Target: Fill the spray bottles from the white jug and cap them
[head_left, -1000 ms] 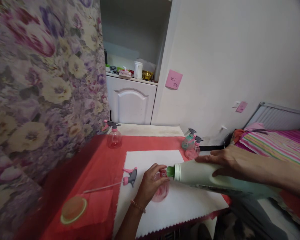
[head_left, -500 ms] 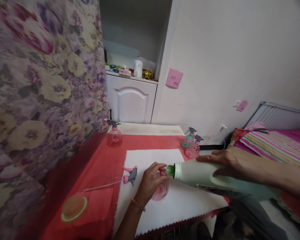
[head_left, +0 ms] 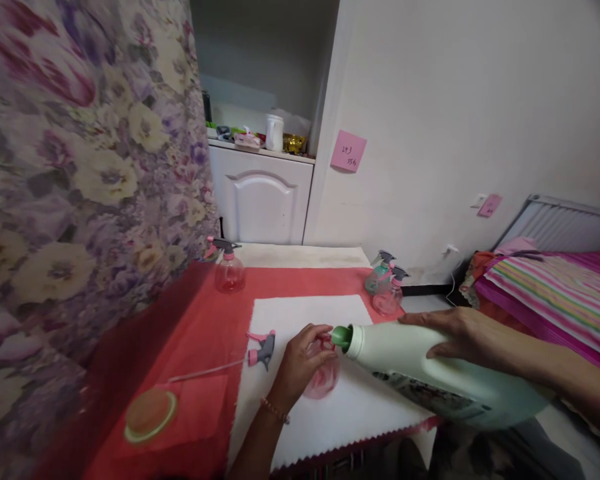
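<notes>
My left hand (head_left: 303, 360) is closed around the neck of a clear pink bottle (head_left: 323, 381), which stands open on a white cloth (head_left: 325, 433). A large pale green jug (head_left: 430, 367) lies tilted in my right hand (head_left: 460, 333), its green spout at the bottle's mouth. Whether liquid flows cannot be made out. Left of my left hand, a grey and pink spray head (head_left: 264, 350) rests on the cloth, its thin tube reaching left over the red cloth (head_left: 200, 340) to a round orange lid (head_left: 150, 413) with a pale rim.
A pink spray bottle (head_left: 229, 273) stands at the back left of the table. At the back right are a green spray bottle (head_left: 377, 279) and another pink one (head_left: 389, 299). A floral curtain (head_left: 100, 187) hangs along the left side. A bed (head_left: 555, 287) is at the right.
The jug's body has swung slightly downward and more of its label shows. My left hand still holds the bottle's neck. The view has shifted slightly.
</notes>
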Action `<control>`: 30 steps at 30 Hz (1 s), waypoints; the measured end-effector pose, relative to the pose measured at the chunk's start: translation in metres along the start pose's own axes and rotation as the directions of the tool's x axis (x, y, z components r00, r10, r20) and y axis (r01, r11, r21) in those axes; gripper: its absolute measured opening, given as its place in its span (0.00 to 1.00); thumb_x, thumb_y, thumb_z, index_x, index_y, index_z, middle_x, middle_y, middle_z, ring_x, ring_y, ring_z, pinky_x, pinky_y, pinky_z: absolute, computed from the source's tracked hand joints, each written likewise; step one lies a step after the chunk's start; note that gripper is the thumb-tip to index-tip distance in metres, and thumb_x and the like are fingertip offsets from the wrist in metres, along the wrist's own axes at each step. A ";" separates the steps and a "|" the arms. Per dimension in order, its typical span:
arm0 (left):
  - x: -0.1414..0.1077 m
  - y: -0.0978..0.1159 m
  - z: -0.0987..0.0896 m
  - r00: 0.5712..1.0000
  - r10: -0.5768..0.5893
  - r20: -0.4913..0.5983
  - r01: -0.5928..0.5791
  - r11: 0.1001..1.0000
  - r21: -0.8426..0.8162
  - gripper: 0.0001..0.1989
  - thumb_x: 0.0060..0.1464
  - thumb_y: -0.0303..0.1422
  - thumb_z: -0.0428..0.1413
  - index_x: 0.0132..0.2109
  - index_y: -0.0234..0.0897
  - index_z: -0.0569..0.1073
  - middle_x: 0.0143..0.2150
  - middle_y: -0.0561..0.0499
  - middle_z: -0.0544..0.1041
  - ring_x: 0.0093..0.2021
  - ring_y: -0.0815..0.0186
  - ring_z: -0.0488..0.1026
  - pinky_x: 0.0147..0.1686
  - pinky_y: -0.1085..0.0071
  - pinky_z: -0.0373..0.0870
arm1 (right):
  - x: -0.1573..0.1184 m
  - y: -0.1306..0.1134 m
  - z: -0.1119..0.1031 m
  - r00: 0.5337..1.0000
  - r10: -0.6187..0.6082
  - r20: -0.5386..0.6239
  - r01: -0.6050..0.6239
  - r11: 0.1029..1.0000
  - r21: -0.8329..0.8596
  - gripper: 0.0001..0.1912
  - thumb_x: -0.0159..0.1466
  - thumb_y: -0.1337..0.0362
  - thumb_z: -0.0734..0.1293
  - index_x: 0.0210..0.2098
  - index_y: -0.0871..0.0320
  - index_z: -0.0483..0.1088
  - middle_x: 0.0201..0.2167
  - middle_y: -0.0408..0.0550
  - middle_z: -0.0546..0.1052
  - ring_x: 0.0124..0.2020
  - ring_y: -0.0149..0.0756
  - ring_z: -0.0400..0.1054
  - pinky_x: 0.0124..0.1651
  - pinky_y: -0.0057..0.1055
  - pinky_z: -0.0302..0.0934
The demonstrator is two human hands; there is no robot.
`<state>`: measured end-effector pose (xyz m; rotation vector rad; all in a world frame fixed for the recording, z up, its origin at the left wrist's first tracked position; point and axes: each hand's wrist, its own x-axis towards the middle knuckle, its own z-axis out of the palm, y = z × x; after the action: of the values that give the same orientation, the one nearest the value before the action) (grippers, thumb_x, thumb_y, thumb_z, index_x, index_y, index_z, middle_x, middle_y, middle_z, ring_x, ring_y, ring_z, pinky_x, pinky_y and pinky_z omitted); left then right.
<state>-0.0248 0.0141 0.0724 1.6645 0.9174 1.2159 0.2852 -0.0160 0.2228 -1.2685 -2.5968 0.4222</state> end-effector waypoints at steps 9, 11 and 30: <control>-0.005 -0.005 -0.003 0.989 -0.144 -0.024 0.143 0.989 -0.049 0.20 0.47 0.30 0.61 0.50 0.38 0.73 0.50 0.47 0.77 0.53 0.58 0.72 0.55 0.64 0.64 | 0.029 0.034 0.029 0.898 0.350 -0.266 -0.195 0.859 0.474 0.31 0.56 0.55 0.72 0.59 0.46 0.66 0.55 0.44 0.74 0.49 0.47 0.72 0.49 0.39 0.68; -0.007 -0.004 -0.002 0.988 -0.150 -0.023 0.149 0.987 -0.061 0.22 0.45 0.29 0.62 0.50 0.38 0.73 0.50 0.46 0.77 0.53 0.57 0.71 0.55 0.64 0.64 | 0.052 0.038 0.043 0.810 0.437 -0.391 -0.112 0.769 0.629 0.33 0.53 0.56 0.74 0.58 0.49 0.67 0.56 0.45 0.73 0.50 0.47 0.70 0.50 0.39 0.66; -0.015 -0.026 -0.003 0.982 -0.190 0.017 0.190 0.982 0.007 0.34 0.36 0.25 0.65 0.54 0.41 0.71 0.56 0.45 0.71 0.59 0.52 0.66 0.62 0.57 0.58 | 0.176 0.018 0.175 0.729 0.435 -0.528 0.309 0.480 0.821 0.46 0.56 0.53 0.70 0.67 0.51 0.44 0.57 0.51 0.69 0.59 0.48 0.62 0.59 0.43 0.60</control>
<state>-0.0338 0.0109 0.0435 1.5506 1.0438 1.0692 0.1361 0.1061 0.0651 -0.8463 -1.2797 0.9367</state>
